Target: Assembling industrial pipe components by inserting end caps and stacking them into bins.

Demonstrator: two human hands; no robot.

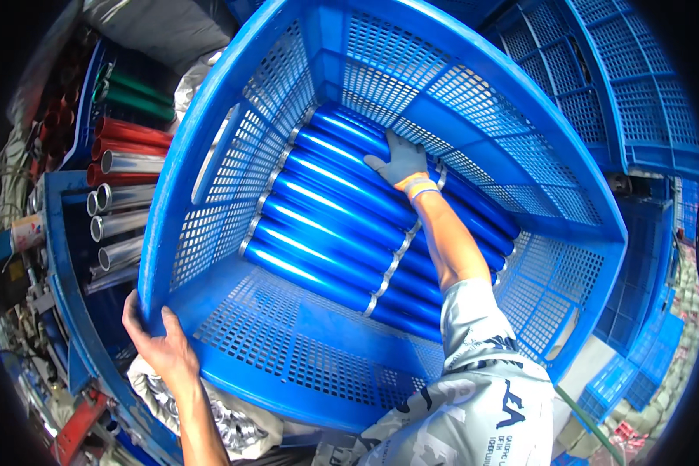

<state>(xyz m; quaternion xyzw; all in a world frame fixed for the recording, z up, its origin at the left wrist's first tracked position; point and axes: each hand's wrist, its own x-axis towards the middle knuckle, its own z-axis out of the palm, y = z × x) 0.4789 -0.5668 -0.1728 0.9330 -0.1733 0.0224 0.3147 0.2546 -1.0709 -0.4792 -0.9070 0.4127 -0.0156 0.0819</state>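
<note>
A crowded work area, stacked with blue crates (652,101) and metal tubes, surrounds a person reaching into a large crate (318,320). The right hand (406,161), in a grey glove with an orange cuff, lies palm down over the shiny blue tubes (342,203) at the crate's far side, thumb spread away from the fingers; whether it grips one cannot be told. The bare left hand (167,351) grasps the crate's near left corner, thumb inside the rim and fingers outside. The blue tubes rest side by side on the crate's floor in two rows, their silver ends meeting in a line just beside the gloved wrist. Perforated walls rise around them. A pale patterned sleeve (489,423) covers the right upper arm, leaving the forearm bare. Beyond the crate's left wall lie silver tubes (128,225), red tubes (136,132) and green tubes (138,99). Below the left hand, silver rings (237,429) sit by pale cloth. Small blue baskets (607,387) stand at lower right.
</note>
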